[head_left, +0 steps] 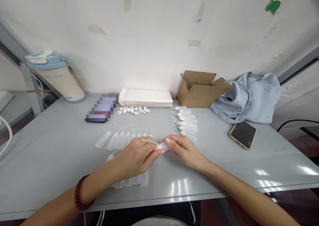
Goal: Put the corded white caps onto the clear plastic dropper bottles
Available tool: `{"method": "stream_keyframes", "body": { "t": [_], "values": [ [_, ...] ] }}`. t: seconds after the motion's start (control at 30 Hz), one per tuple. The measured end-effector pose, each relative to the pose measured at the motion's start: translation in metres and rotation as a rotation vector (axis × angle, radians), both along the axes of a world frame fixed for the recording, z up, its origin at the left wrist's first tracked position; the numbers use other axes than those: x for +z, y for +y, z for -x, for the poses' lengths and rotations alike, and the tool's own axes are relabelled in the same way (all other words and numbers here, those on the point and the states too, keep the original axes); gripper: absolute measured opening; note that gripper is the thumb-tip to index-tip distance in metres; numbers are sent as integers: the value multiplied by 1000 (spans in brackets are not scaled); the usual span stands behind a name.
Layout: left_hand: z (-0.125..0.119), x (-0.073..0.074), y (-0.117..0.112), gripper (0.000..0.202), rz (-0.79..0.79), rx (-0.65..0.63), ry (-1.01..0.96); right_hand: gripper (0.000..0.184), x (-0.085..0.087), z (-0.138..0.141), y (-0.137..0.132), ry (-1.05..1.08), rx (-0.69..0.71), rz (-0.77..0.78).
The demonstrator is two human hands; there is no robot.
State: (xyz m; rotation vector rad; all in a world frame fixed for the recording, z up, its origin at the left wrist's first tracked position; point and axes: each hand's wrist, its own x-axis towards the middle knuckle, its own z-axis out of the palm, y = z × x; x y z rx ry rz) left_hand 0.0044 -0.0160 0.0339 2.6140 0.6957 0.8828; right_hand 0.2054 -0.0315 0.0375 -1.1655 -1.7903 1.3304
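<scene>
**Left hand** [136, 158]: a narrow pinch, with the fingers closed on a thin white cord [149, 141] that runs toward the bottle's tip; a dark red bead bracelet [83, 192] circles the wrist.

**Right hand** [183, 149]: a narrow grip, with the thumb and fingertips closed around a small translucent plastic squeeze bottle [163, 146].

**Held bottle:** lying sideways between the two hands, above the middle of a pale grey table [249, 166], its tip toward the left hand. How the cord joins the tip is too small to tell.

**Work in hand:** both hands are busy at this one bottle's tip and cord.

**Other bottles:** a far-left row of translucent corded bottles [117, 139] lies just beyond the left hand, a second row [132, 179] lies partly under that hand, and a cluster [185, 124] lies to the far right.

**Far edge:** small white plastic caps [133, 110] lie in front of a stack of white rectangular trays [145, 97], beside an open brown cardboard box [199, 90].

**Rest:** a pixelated phone [102, 108], a second phone in a gold case [242, 134], a light-blue cloth bag [246, 98] and a white-and-blue lidded jug [56, 78].
</scene>
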Motion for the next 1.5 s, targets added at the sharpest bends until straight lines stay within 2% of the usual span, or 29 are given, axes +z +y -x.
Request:
{"method": "stream_keyframes", "body": {
  "t": [0.07,0.17,0.23,0.3,0.4,0.5,0.6,0.77,1.03,1.13,1.23,1.33,1.43,1.5],
  "values": [
    [1,0,3,35,43,6,20,44,0,0,1,2,-19,4],
    [4,5,12,30,166,61,31,37,1,-3,5,-66,-102,-153],
    [10,8,22,27,240,185,47,30,1,-10,11,-134,-201,-323],
    [20,9,36,31,243,361,62,26,0,-20,20,-208,-344,-476],
    [40,0,59,29,138,546,103,29,-5,-38,38,-341,-506,-610],
    [61,-15,79,34,71,710,256,30,-9,-53,52,-497,-610,-755],
    [74,-27,93,37,93,744,296,29,-11,-61,58,-623,-618,-882],
    [80,-34,102,39,129,713,320,26,-12,-63,58,-742,-625,-844],
    [80,-30,102,42,156,698,296,12,-14,-66,59,-789,-678,-718],
    [80,-29,102,41,168,700,293,11,-14,-66,58,-784,-686,-725],
    [79,-29,101,41,183,707,289,12,-12,-57,54,-704,-613,-844],
    [78,-28,99,41,199,721,280,14,-10,-41,43,-581,-393,-939],
    [76,-24,98,40,214,727,267,20,-9,-23,27,-525,-115,-898],
    [74,-22,96,37,224,726,253,23,-9,-13,17,-528,16,-847]
  ]
}}
